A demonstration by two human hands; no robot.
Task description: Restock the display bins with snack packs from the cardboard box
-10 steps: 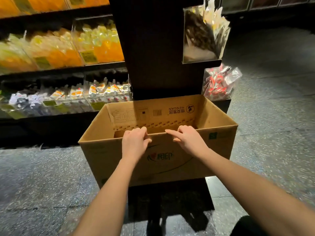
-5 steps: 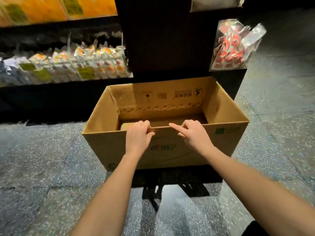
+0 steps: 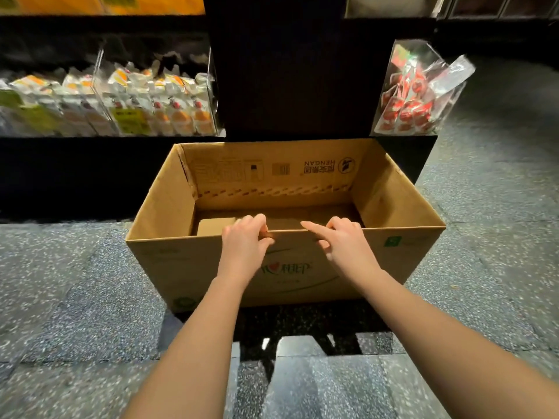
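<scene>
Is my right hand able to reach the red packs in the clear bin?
Probably yes: the right hand only grips the cardboard box rim, and nothing blocks its way to the red packs.

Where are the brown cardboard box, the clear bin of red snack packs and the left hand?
brown cardboard box (image 3: 181, 267): head view, outer face of its near wall.
clear bin of red snack packs (image 3: 417, 60): head view, upper clear front wall.
left hand (image 3: 245, 246): head view, back of the hand.

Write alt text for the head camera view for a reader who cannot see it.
Left hand and right hand hold the near rim of an open cardboard box. Behind it, clear bins hold snack packs above a speckled floor.
</scene>
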